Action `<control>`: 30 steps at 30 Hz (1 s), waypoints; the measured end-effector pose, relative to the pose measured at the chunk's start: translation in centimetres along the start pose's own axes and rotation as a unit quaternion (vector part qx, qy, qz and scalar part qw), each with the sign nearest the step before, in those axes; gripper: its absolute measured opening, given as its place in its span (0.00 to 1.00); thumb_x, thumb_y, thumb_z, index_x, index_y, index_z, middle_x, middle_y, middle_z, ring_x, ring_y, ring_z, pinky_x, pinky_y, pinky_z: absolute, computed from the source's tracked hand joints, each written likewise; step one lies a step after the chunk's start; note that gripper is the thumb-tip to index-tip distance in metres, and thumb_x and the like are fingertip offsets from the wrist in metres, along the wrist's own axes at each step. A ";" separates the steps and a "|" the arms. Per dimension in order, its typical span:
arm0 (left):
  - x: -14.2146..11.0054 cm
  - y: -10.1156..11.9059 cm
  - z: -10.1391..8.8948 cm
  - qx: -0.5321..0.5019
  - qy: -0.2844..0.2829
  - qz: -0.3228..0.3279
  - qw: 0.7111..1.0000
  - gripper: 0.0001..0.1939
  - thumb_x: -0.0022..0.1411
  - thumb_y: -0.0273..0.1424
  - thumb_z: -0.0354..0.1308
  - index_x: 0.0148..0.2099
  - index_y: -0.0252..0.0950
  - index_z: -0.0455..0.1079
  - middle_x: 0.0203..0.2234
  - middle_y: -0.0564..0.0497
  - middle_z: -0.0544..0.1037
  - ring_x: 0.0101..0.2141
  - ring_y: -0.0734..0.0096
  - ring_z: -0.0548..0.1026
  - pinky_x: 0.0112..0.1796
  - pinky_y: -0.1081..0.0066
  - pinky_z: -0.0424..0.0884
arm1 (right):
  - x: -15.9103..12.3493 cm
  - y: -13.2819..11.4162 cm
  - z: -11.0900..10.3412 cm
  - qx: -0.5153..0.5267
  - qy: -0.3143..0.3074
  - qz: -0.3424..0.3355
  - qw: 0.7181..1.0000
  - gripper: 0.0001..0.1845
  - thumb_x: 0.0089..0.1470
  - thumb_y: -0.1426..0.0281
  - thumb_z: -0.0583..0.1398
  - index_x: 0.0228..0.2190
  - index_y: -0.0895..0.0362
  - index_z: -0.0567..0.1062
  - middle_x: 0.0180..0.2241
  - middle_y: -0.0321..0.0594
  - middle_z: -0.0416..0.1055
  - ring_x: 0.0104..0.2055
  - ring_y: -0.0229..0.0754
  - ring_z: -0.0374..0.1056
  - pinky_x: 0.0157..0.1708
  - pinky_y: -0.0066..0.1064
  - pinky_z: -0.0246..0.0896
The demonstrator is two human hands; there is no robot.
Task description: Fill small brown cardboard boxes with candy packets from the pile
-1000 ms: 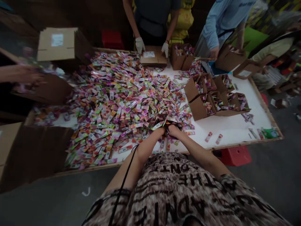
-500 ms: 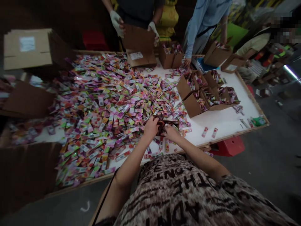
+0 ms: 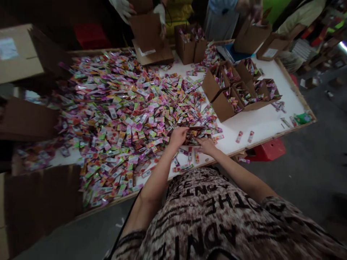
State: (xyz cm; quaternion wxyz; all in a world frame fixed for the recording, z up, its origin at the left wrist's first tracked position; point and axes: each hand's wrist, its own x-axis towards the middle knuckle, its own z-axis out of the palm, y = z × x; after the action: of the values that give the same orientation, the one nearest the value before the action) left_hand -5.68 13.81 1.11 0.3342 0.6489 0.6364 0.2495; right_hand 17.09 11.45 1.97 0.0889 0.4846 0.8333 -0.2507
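Observation:
A small open cardboard box (image 3: 199,127) lies in front of me at the near edge of the packet pile, with small wrapped packets inside. My left hand (image 3: 179,137) is closed on the box's left end, fingertips curled over the edge. My right hand (image 3: 206,145) is at the box's near right side, its fingers reaching over the near wall onto the packets and its thumb lower down outside. The hands partly hide the box. Left of it spreads a big heap of small colourful packets (image 3: 121,115).
Several filled cardboard boxes (image 3: 223,108) stand right of my hands on the white table (image 3: 264,124). Two loose packets (image 3: 239,136) lie near the front edge. Across the table, a person's gloved hand (image 3: 123,10) is at an open carton (image 3: 148,34). Large cartons (image 3: 40,195) stand at left.
My view has shifted slightly. My hands have moved apart, and more of the box and its packets shows between them. Across the table, the co-worker in blue has raised a hand over a box.

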 end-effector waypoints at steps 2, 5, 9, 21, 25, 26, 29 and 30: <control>-1.4 -1.9 -0.5 -0.088 0.168 -0.060 0.980 0.15 0.69 0.29 0.50 0.50 0.35 0.76 0.45 0.45 0.81 0.47 0.66 0.78 0.51 0.67 0.71 | -1.4 2.0 1.3 0.007 0.045 -0.003 0.999 0.33 0.59 0.74 0.61 0.64 0.52 0.68 0.57 0.51 0.74 0.59 0.54 0.69 0.58 0.44 0.62; -3.1 -4.2 1.4 -0.198 0.253 -0.222 0.921 0.12 0.66 0.33 0.55 0.44 0.34 0.77 0.39 0.45 0.81 0.44 0.63 0.77 0.50 0.66 0.72 | -2.5 5.5 3.3 0.064 0.091 -0.023 0.993 0.32 0.55 0.80 0.59 0.60 0.52 0.74 0.56 0.49 0.75 0.58 0.51 0.71 0.58 0.43 0.64; -2.7 -4.1 6.8 -0.413 0.076 -0.337 0.843 0.20 0.62 0.42 0.62 0.50 0.34 0.75 0.42 0.44 0.81 0.44 0.63 0.78 0.43 0.69 0.74 | -3.7 9.5 5.1 0.132 0.146 -0.058 0.979 0.29 0.56 0.80 0.57 0.58 0.55 0.76 0.54 0.49 0.77 0.58 0.48 0.72 0.57 0.41 0.67; 9.2 17.8 23.4 -0.541 -0.307 -0.276 0.732 0.31 0.68 0.50 0.55 0.67 0.39 0.63 0.63 0.38 0.69 0.54 0.57 0.76 0.50 0.58 0.75 | -20.0 26.5 -3.6 0.077 0.254 0.339 0.903 0.24 0.61 0.66 0.60 0.58 0.54 0.76 0.46 0.49 0.80 0.47 0.51 0.77 0.48 0.39 0.71; 9.3 20.3 27.8 -0.282 -0.396 -0.147 0.861 0.26 0.65 0.39 0.62 0.62 0.36 0.71 0.60 0.39 0.74 0.54 0.59 0.76 0.53 0.62 0.72 | -18.4 36.5 -10.4 0.007 0.158 0.509 0.846 0.27 0.63 0.65 0.59 0.61 0.56 0.73 0.46 0.57 0.79 0.48 0.57 0.75 0.47 0.44 0.68; 8.8 19.5 28.0 -0.212 -0.400 -0.130 0.882 0.23 0.63 0.36 0.63 0.59 0.36 0.74 0.57 0.41 0.77 0.54 0.61 0.76 0.54 0.64 0.71 | -17.0 38.7 -11.8 0.009 0.133 0.525 0.841 0.26 0.62 0.67 0.59 0.61 0.56 0.73 0.48 0.59 0.78 0.50 0.58 0.75 0.48 0.44 0.67; 6.8 15.1 26.4 -0.072 -0.377 -0.164 0.909 0.16 0.58 0.29 0.65 0.49 0.34 0.79 0.47 0.43 0.83 0.50 0.59 0.79 0.53 0.66 0.71 | -11.8 43.4 -14.4 0.048 0.074 0.527 0.845 0.22 0.61 0.73 0.59 0.56 0.62 0.77 0.50 0.63 0.76 0.51 0.57 0.74 0.47 0.41 0.67; 6.1 13.4 25.3 -0.044 -0.362 -0.189 0.912 0.15 0.57 0.28 0.64 0.47 0.34 0.80 0.45 0.43 0.83 0.48 0.57 0.79 0.52 0.64 0.71 | -10.2 44.5 -14.8 0.061 0.062 0.516 0.852 0.20 0.60 0.74 0.59 0.53 0.64 0.78 0.48 0.63 0.77 0.49 0.55 0.75 0.47 0.39 0.67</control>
State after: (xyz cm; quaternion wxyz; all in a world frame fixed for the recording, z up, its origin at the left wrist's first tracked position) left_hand 22.53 17.33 -5.96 0.6108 0.5468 0.5711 -0.0430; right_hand 61.63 29.16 3.89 0.1235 0.8637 0.4506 -0.1888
